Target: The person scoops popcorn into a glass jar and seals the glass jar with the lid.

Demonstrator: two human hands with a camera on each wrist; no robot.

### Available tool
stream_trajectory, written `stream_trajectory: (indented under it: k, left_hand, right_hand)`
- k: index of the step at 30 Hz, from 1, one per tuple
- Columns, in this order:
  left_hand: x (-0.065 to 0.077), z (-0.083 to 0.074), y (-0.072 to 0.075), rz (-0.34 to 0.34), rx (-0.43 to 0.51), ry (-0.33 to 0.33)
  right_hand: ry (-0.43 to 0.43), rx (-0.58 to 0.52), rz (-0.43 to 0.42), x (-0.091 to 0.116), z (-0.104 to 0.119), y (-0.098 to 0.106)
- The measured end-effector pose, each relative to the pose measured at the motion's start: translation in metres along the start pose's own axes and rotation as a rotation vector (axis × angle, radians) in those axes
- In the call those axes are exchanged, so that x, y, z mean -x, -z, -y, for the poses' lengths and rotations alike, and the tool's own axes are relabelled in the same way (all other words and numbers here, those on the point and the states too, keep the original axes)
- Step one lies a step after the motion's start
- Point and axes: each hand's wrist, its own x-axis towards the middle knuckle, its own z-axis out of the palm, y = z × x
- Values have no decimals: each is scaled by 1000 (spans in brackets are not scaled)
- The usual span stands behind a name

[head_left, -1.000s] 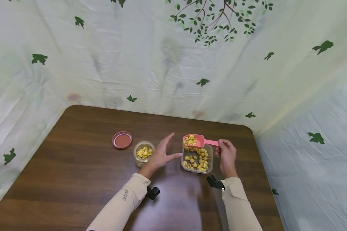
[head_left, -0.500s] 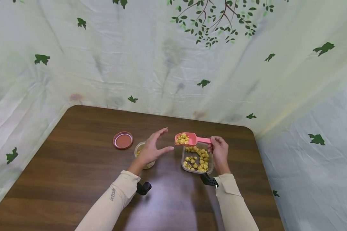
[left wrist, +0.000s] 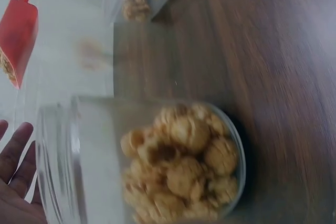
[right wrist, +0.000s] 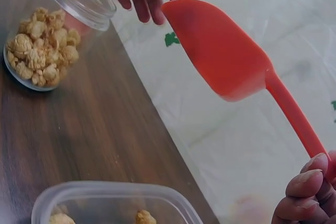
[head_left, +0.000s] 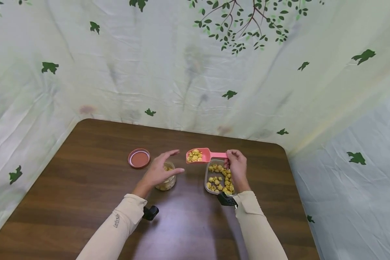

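My right hand (head_left: 237, 167) grips the handle of a pink-red scoop (head_left: 206, 154), raised level above the table and loaded with caramel popcorn (head_left: 194, 156). Below and in front of that hand stands a clear plastic tub (head_left: 206, 180) with loose popcorn in it. My left hand (head_left: 156, 172) hovers over a clear jar (head_left: 166, 185), fingers spread and thumb apart, covering part of its mouth in the head view. In the left wrist view, the jar (left wrist: 100, 156) is partly filled with popcorn. From the right wrist view, the scoop's underside (right wrist: 220, 51) shows, its tip toward the left fingers.
A red-brown round lid (head_left: 139, 159) lies on the table left of the jar. The brown wooden table (head_left: 84, 202) ends at a pale curtain (head_left: 169, 72) printed with leaves behind and at the sides.
My right hand has carried the loaded scoop leftward from over the tub toward the jar. My left hand has shifted left, from beside the tub to over the jar.
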Motion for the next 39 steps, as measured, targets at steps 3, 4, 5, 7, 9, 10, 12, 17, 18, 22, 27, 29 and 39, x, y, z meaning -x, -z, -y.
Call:
stream_trajectory:
  k: [3,4,5,7,9,10,12,17,18,22,27,29,39]
  left_hand:
    - [3,6,5,1,-28,13]
    - [4,8,6,0,-36,18]
    - [5,10,8,-1,-42,25]
    - [8,14,10,-1,-52,40]
    - [10,18,12,1,-52,47]
    - [11,21,13,2,-52,46]
    - [13,25,14,9,-50,35]
    - [19,35,15,22,-20,11]
    - [20,37,14,22,-8,15]
    - [24,43,13,5,38,27]
    - [29,52,9,-21,105,24]
    - [31,55,7,-35,139,37]
    - [38,64,0,-48,133,108]
  right_hand:
    - [-15,4,0,1,0,-6]
    - [-15,9,2,2,1,-8]
    - [-19,10,3,2,1,-10]
    - [-20,11,13,3,2,-13]
    - [-18,17,21,4,3,-16]
    - [-19,19,27,5,3,-18]
    - [-24,18,37,6,3,-21]
    - [-17,-3,51,9,0,-27]
    - [-12,-7,51,10,-1,-29]
    - [-1,-9,67,12,-2,-36]
    - [-22,-4,85,14,-4,-43]
    - [-31,5,94,18,0,-47]
    - [-8,38,145,25,-8,-52]
